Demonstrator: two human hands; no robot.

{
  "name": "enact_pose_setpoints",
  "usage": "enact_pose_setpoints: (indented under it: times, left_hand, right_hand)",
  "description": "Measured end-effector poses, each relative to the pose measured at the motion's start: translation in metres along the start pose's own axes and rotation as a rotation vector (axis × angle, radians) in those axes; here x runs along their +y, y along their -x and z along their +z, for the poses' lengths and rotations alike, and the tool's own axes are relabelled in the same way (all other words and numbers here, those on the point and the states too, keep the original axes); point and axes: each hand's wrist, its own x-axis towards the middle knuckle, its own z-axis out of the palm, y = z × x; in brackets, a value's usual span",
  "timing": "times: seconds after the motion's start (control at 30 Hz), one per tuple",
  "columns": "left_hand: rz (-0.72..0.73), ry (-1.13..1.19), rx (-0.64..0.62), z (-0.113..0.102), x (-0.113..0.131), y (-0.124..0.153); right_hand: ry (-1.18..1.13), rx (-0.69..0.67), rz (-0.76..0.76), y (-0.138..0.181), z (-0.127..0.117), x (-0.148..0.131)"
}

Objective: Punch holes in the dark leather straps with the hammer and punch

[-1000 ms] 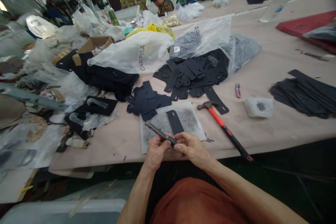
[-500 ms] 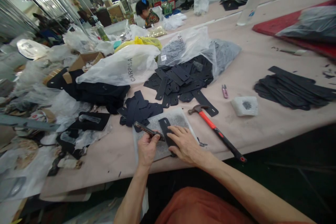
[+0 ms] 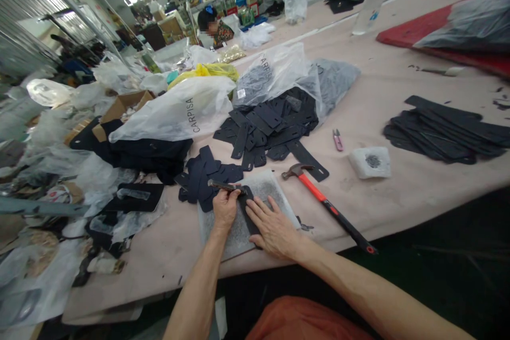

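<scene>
My left hand [image 3: 224, 209] is closed round a dark metal rod-like punch [image 3: 220, 185], which slants so that its lower end meets the upper part of a black strip [image 3: 244, 203]. Fingers stretched out, my right hand [image 3: 274, 227] lies flat over the strip's right side. Under both is a speckled pale board [image 3: 229, 241] at the table's front edge. A claw hammer [image 3: 321, 195] with a red and black handle rests just right of the board. Behind my left hand, dark blue-black strips [image 3: 207, 172] lie loosely piled.
A larger heap of black strips [image 3: 266, 125] spills from plastic bags. To the right are pink thread snips [image 3: 338, 140], a white block [image 3: 370, 162] and another strip stack [image 3: 442, 130]. Bags and fabric clutter the left. A person [image 3: 215, 29] sits beyond the table.
My left hand has brought the punch's lower end up to the strip's upper part. My right hand stays flat on the strip. The camera view has shifted slightly.
</scene>
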Motion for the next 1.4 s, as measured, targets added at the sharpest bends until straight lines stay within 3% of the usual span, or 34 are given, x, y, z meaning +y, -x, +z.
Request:
enact_pose_setpoints:
  times: [0.63,0.93,1.4]
  left_hand:
    - [0.196,-0.178,-0.027,0.002,0.004,0.003]
    - [0.218,-0.241,-0.002,0.008,0.002,0.003]
    - [0.299,-0.38,-0.105,0.021,-0.007,-0.008]
  right_hand:
    - [-0.086,0.022,0.036,-0.001,-0.002,0.003]
    - [-0.09,0.028,0.044,-0.002,-0.003,0.002]
    - [-0.112,0.018,0.049,-0.003,-0.002,0.002]
